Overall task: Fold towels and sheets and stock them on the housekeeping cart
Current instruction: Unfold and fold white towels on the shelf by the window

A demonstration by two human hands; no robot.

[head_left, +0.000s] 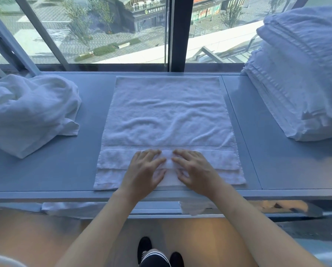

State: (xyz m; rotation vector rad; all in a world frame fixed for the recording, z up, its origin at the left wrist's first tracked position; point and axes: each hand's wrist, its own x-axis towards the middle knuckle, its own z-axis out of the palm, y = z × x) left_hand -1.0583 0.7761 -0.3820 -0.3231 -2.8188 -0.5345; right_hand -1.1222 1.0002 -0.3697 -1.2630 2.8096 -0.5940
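Closest to me, both hands sit flat with fingers spread on the near end of the white towel [167,116], left hand [145,171] and right hand [195,170] almost touching, covering the middle of the folded-over near hem. The towel lies on the grey ledge [273,164], long axis running away toward the window [95,29]. Left of the towel is a crumpled pile [26,110]; right of it a folded stack [298,78], cut off by the frame.

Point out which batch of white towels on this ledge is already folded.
The stack of towels at the right end is folded, with layered edges showing. The heap at the left is crumpled, and the towel under both hands lies mostly flat.
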